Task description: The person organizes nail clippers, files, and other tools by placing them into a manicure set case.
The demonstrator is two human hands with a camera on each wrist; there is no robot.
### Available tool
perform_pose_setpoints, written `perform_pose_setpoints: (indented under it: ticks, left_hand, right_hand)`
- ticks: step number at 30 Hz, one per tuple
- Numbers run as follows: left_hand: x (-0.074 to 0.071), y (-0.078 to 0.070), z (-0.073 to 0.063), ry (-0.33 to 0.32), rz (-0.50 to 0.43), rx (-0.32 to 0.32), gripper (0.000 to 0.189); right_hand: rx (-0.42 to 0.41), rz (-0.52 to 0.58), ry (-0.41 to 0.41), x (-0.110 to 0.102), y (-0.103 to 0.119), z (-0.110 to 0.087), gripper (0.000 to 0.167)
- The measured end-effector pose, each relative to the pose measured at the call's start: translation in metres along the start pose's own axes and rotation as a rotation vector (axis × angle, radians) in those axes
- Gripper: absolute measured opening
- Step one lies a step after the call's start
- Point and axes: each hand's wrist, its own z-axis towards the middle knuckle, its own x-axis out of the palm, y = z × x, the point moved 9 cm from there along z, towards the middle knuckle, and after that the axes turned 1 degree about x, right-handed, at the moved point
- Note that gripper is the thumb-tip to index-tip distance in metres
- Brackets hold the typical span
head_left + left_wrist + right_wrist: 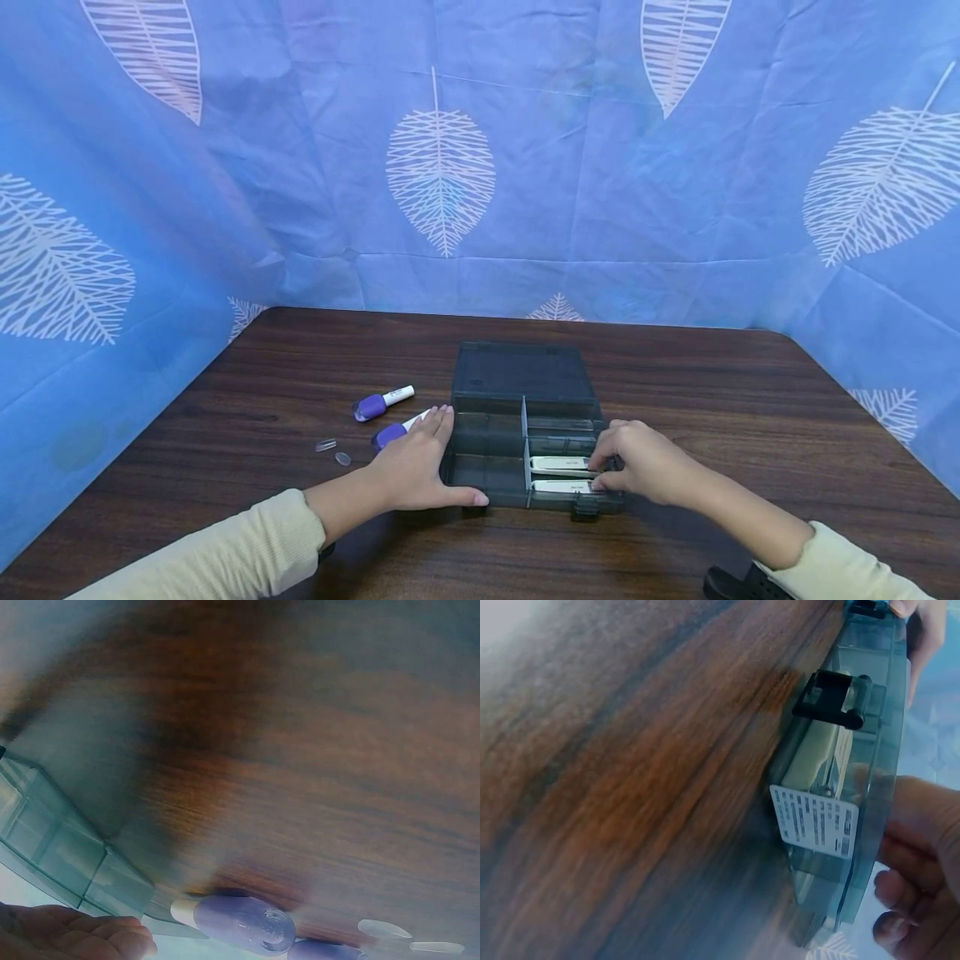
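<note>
Sleeves (206, 550), left hand (412, 465) against box (487, 471), right hand (648, 462) on 2 clippers (557, 465).

From the right wrist I see a see-through box (826, 883) on the wooden table (645, 765), a printed label (816, 821) and black latch (830, 699) on its side, a pale nail clipper (812, 757) inside, and the right hand (924, 859) reaching over the rim.

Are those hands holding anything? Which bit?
The right hand is at the right ends of the nail clippers; I can't tell if it pinches one. The left hand touches the box at its left side.
</note>
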Motion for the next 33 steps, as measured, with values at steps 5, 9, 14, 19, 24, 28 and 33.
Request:
perform_pose_setpoints:
  ticks: [5,9,14,19,24,28,33]
  left_hand:
    - [0.0,0.0,0.0,-0.002,0.003,0.002,0.113]
    - [0.0,0.0,-0.001,-0.001,0.002,0.003,0.113]
    - [0.0,0.0,-0.002,-0.001,-0.004,0.001,0.113]
    - [0.002,0.001,-0.002,0.001,-0.008,0.006,0.113]
    - [0.003,0.001,-0.003,-0.002,-0.015,0.01,0.113]
    - [0.002,0.001,-0.004,-0.004,-0.039,0.006,0.114]
    - [-0.001,0.003,-0.005,-0.009,-0.067,-0.01,0.115]
  right_hand:
    - [-0.06,0.007,-0.231,-0.02,0.002,-0.006,0.01]
    - [0.023,-0.027,-0.313,-0.027,-0.002,-0.011,0.034]
    - [0.182,0.001,-0.197,-0.019,-0.012,-0.015,0.076]
    - [0.229,0.022,-0.094,-0.005,-0.02,-0.019,0.095]
    - [0.257,0.022,-0.036,0.005,-0.025,-0.022,0.1]
    - [0.277,0.027,-0.016,0.007,-0.028,-0.024,0.1]
    - [0.272,0.024,0.0,0.008,-0.027,-0.024,0.101]
